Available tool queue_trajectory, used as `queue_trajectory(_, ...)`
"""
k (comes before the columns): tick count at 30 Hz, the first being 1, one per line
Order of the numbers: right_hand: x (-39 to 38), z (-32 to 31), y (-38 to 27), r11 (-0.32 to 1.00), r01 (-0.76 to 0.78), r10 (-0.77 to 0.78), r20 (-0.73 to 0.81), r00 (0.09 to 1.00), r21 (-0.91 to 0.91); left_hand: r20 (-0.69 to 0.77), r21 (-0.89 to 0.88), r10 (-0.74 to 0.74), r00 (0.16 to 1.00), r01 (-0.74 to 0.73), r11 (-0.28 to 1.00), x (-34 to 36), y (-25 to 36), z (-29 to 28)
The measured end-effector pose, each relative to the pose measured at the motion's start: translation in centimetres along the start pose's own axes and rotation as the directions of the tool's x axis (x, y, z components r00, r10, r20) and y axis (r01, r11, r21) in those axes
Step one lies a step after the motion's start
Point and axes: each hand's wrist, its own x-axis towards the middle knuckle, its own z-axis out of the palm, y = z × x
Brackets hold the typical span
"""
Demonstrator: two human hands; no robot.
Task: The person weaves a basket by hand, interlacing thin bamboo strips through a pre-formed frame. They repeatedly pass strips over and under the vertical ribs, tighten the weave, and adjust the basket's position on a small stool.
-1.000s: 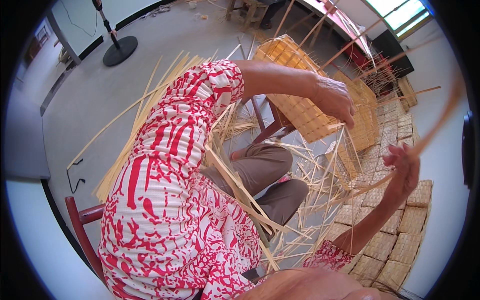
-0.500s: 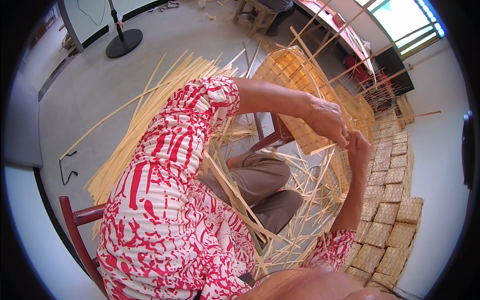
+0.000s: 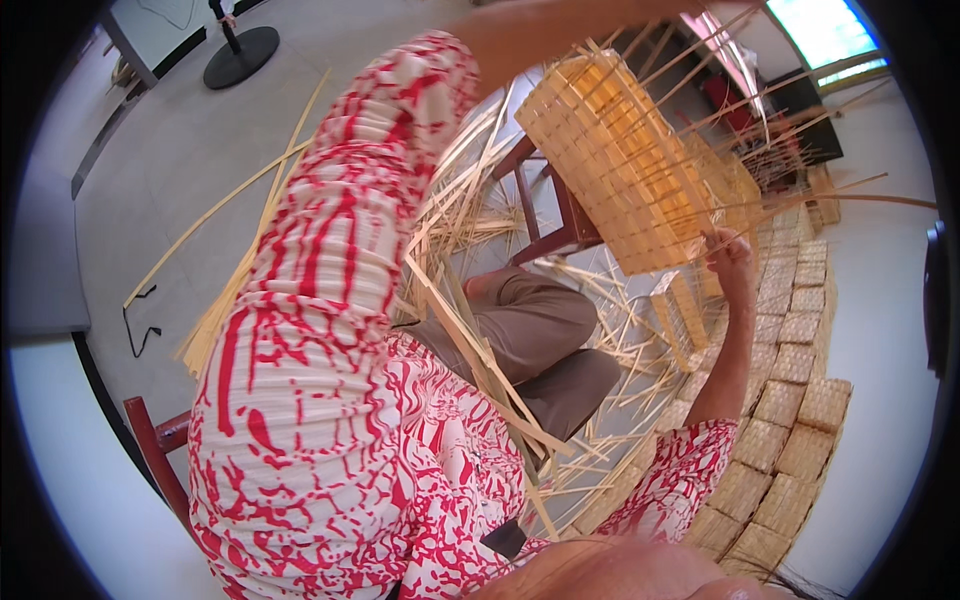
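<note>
A half-woven basket of flat yellow bamboo strips is tilted on its side in front of me, with long loose strip ends sticking out to the right. My right hand is closed in a pinch at the basket's near right corner, where the strips come out. My left forearm reaches across above the basket, blurred by motion. The left hand lies at the top edge of the picture and its fingers are cut off from view, so what they hold cannot be seen.
Loose bamboo strips lie across my lap and the floor. A dark red stool stands behind the basket. Finished woven boxes are stacked along the right wall. A black round stand base is at the far left.
My left hand has left the basket corner and swung up and away to the top edge. The basket shows more fully now. My right hand stays at its corner.
</note>
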Motion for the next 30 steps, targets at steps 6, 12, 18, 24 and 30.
queue_trajectory(6, 0.1, -0.4, -3.4, 0.992, -0.127, 0.125, 0.101, 0.987, 0.007, 0.441, -0.042, -0.154, 0.885, 0.191, 0.981, -7.7, -12.9, -5.6)
queue_trajectory(12, -0.4, -1.2, -2.8, 0.98, -0.184, 0.171, 0.157, 0.973, 0.071, 0.352, 0.056, -0.026, 0.936, 0.007, 0.998, -12.1, -16.0, -5.8)
queue_trajectory(18, -0.7, -1.3, -2.7, 0.985, -0.146, 0.127, 0.182, 0.975, 0.09, 0.393, 0.075, 0.047, 0.919, -0.083, 0.994, -10.4, -14.3, -6.6)
queue_trajectory(24, -1.3, -1.3, -2.8, 0.986, -0.155, 0.145, 0.137, 0.98, 0.068, 0.479, 0.246, 0.224, 0.849, -0.375, 0.894, -11.4, -14.3, -6.4)
queue_trajectory(30, -1.5, -1.1, -3.0, 0.982, -0.144, 0.127, 0.134, 0.983, 0.124, 0.471, 0.199, 0.217, 0.855, -0.342, 0.918, -12.0, -14.4, -6.9)
